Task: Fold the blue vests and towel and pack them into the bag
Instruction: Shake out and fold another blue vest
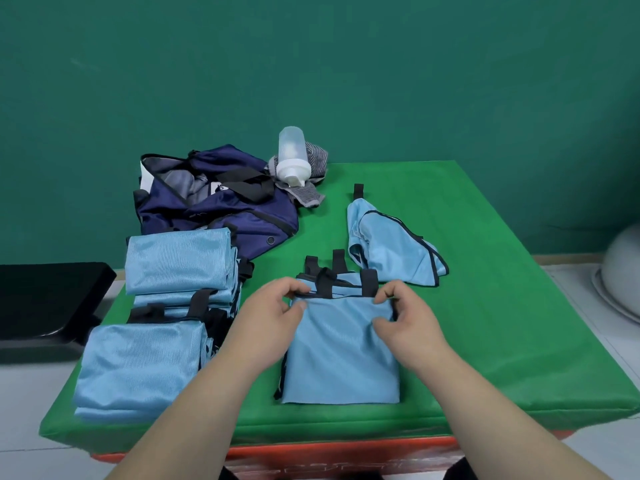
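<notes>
head view: my left grip and right grip each pinch the top edge of the folded vest; what lies inside the open bag is unclear.

Green padded surface, orange-red edge along the front at 6 o'clock. Navy bag at 11 o'clock, open, black straps across it. Grey striped towel at 12 o'clock, crumpled, touching the bag; white bottle lying on it. Loose vest at 2 o'clock, bunched, not folded. Folded vest flat at 6 o'clock. Far stack of folded vests at 9 o'clock, near stack at 8 o'clock, the two touching.
</notes>
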The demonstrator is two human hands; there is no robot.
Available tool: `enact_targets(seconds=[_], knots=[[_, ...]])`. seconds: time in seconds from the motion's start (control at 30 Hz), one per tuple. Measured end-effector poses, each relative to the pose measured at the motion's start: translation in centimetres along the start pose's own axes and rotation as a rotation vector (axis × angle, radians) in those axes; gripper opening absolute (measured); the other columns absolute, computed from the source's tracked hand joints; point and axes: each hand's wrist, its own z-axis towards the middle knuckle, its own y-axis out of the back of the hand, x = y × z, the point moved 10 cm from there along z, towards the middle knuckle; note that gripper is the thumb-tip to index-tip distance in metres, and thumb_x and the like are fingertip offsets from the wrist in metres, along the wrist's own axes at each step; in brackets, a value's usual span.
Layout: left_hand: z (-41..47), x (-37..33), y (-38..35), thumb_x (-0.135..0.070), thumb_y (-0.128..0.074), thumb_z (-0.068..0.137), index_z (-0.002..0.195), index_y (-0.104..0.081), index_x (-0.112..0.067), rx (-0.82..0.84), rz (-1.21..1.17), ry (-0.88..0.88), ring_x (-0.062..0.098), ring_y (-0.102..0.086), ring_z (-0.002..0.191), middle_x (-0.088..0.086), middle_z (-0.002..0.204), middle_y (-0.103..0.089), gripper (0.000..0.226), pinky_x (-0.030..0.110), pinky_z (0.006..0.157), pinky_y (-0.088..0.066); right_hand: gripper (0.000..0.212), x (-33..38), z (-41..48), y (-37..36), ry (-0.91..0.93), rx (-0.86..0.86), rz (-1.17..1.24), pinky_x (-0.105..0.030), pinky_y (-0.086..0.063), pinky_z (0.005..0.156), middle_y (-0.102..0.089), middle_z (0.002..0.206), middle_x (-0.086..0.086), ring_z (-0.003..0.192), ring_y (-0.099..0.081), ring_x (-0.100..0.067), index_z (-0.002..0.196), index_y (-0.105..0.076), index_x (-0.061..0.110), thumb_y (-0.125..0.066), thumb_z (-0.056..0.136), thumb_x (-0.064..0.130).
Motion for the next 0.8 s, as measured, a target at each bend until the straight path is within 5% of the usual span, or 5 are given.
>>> enact_targets(seconds=[0.2, 0.33, 0.47, 0.63, 0.8], knots=[[5.6, 0.8, -2.3, -0.018, -0.056, 0.098, 0.109, -0.063, -0.031, -0.021, 0.164, -0.048, -0.001, -0.043, 0.057, -0.018, 0.073, -0.044, 0.019, 0.014, 0.053, -0.030, 0.030, -2.5, 4.6, -1.4, -0.121, -0.076, -0.070, -0.018, -0.032, 0.041, -0.053, 0.091, 0.001, 0.044, -0.038, -0.003, 0.089, -0.056, 0.021, -0.052, 0.080, -0.007], [7.2, 2.9, -4.1, -0.015, -0.052, 0.099, 0.119, -0.063, -0.026, 0.016, 0.263, -0.064, 0.005, -0.052, 0.098, -0.012, 0.111, -0.059, 0.026, 0.020, 0.083, -0.038, 0.031, -3.1, 5.9, -2.4, -0.060, -0.056, -0.221, -0.015, -0.036, 0.054, -0.050, 0.104, 0.012, 0.069, -0.050, -0.007, 0.091, -0.056, 0.028, -0.057, 0.084, -0.002], [7.5, 4.0, -4.9, -0.012, -0.053, 0.097, 0.119, -0.065, -0.025, -0.005, 0.324, -0.111, 0.013, -0.049, 0.126, -0.010, 0.122, -0.062, 0.027, 0.029, 0.106, -0.036, 0.032, -3.7, 6.3, -2.6, -0.017, -0.072, -0.298, -0.016, -0.041, 0.067, -0.047, 0.106, 0.019, 0.080, -0.055, -0.012, 0.090, -0.055, 0.036, -0.062, 0.084, 0.006], [7.6, 5.5, -5.2, -0.016, -0.052, 0.098, 0.119, -0.063, -0.031, 0.011, 0.253, -0.047, 0.006, -0.049, 0.081, -0.021, 0.104, -0.052, 0.027, 0.023, 0.075, -0.039, 0.022, -4.3, 6.5, -3.2, -0.049, -0.064, -0.343, -0.022, -0.046, 0.062, -0.045, 0.108, 0.021, 0.074, -0.058, -0.009, 0.093, -0.057, 0.028, -0.060, 0.087, 0.008], [7.4, 5.1, -4.9, -0.012, -0.053, 0.098, 0.117, -0.065, -0.027, -0.024, 0.186, -0.060, -0.002, -0.052, 0.073, -0.021, 0.102, -0.052, 0.027, 0.010, 0.063, -0.037, 0.031, -3.6, 6.6, -3.2, -0.025, -0.064, -0.313, -0.018, -0.045, 0.068, -0.051, 0.103, 0.016, 0.084, -0.058, -0.009, 0.083, -0.059, 0.027, -0.054, 0.089, -0.003]])
